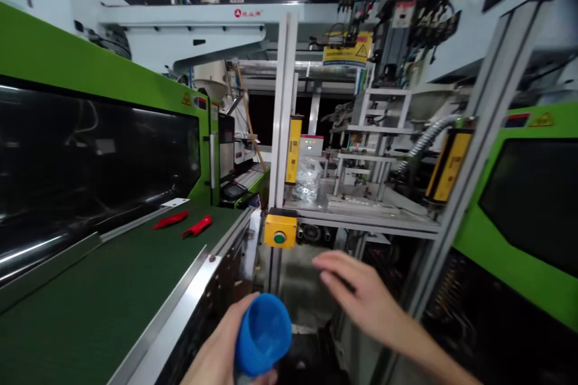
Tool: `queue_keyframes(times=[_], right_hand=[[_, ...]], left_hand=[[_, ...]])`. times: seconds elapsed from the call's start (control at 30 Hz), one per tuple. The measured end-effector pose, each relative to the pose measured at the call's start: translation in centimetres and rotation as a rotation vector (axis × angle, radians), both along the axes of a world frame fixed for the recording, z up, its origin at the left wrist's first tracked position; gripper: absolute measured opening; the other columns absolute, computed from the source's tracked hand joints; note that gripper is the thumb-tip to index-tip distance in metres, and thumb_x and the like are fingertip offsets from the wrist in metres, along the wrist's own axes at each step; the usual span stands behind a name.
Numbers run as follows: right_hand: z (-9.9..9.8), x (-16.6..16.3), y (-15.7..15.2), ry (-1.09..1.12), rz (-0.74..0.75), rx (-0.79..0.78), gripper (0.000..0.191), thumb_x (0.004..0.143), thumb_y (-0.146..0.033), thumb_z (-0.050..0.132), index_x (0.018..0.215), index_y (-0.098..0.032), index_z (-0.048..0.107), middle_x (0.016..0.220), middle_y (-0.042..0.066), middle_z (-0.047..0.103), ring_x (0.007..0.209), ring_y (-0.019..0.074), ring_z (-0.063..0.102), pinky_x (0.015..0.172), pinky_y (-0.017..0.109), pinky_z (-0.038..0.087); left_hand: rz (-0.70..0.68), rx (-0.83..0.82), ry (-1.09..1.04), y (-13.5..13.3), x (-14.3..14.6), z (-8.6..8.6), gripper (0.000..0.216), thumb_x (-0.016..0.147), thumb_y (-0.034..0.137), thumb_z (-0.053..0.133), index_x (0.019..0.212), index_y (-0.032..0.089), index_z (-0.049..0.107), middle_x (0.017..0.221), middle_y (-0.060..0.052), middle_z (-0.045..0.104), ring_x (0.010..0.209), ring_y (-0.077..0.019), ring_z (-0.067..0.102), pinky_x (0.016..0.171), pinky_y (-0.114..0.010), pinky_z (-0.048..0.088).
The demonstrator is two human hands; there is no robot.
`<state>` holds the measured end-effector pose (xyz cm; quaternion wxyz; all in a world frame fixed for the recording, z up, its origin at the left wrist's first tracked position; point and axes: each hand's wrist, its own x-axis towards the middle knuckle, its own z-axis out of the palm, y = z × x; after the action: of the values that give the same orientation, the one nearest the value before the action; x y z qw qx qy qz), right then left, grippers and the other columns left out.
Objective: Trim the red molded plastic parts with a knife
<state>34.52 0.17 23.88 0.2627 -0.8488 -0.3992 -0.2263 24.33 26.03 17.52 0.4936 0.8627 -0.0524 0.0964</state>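
A blue plastic cup (263, 337), its open mouth tilted up toward me, sits in my left hand (221, 340) at the bottom middle. Fingers wrap its left side and underside; whether anything lies inside I cannot make out. Out to the right, my right hand (354, 289) hovers in the air, fingers stretched forward and thumb a little apart, holding nothing. The nearest thing to it is a yellow button box (274, 227) with a green push button (279, 237), mounted on an aluminium post up and to its left. There is a gap between them.
On the left runs a green conveyor belt (112, 289) carrying two red parts (170, 219), beside a green machine (90, 54). Yellow light-curtain bars (294, 150) flank a metal fixture table (361, 216). Another green machine (524, 204) stands at right.
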Motion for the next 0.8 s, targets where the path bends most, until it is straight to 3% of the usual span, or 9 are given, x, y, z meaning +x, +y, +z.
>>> queue_keyframes(times=[0.17,0.23,0.33,0.53,0.8], right_hand=[[3.8,9.9,-10.8,-0.163,-0.340,-0.056,0.027,0.093,-0.023,0.043,0.103,-0.014,0.066,0.104,0.013,0.066,0.098,0.0218,0.062,0.090,0.043,0.050],[5.4,13.3,-13.4,-0.186,-0.400,-0.134,0.023,0.094,-0.025,0.048,0.102,-0.012,0.065,0.100,0.010,0.065,0.093,0.0197,0.062,0.087,0.042,0.050],[6.9,16.8,-14.8,-0.185,-0.380,-0.285,0.020,0.095,-0.028,0.052,0.100,-0.014,0.064,0.096,0.005,0.065,0.088,0.0157,0.061,0.084,0.037,0.050],[7.5,18.3,-15.1,-0.162,-0.230,-0.489,0.021,0.095,-0.024,0.048,0.099,-0.014,0.066,0.097,0.006,0.063,0.084,0.0142,0.059,0.079,0.032,0.049],[8.2,18.3,-16.9,-0.165,-0.087,-0.477,0.027,0.096,-0.024,0.042,0.101,-0.019,0.068,0.099,0.008,0.062,0.084,0.0163,0.060,0.077,0.030,0.048]], left_hand=[[-0.076,-0.138,0.086,-7.6,5.1,2.0,0.068,0.064,0.019,0.068,0.129,0.022,0.049,0.125,-0.008,0.060,0.114,-0.0294,0.057,0.101,-0.042,0.042],[-0.119,-0.208,0.087,-10.4,7.8,2.0,0.063,0.068,0.023,0.068,0.128,0.019,0.048,0.120,-0.010,0.062,0.108,-0.0285,0.059,0.097,-0.040,0.043],[-0.166,-0.303,0.032,-14.3,11.8,1.4,0.061,0.070,0.025,0.070,0.126,0.018,0.048,0.115,-0.010,0.063,0.104,-0.0282,0.059,0.094,-0.039,0.043],[-0.179,-0.370,0.011,-20.9,16.8,0.7,0.062,0.070,0.030,0.073,0.125,0.015,0.048,0.118,-0.013,0.061,0.108,-0.0291,0.057,0.097,-0.039,0.041],[-0.168,-0.460,0.030,-26.0,20.1,1.2,0.063,0.069,0.032,0.075,0.123,0.016,0.048,0.120,-0.015,0.060,0.110,-0.0312,0.056,0.097,-0.042,0.041]])
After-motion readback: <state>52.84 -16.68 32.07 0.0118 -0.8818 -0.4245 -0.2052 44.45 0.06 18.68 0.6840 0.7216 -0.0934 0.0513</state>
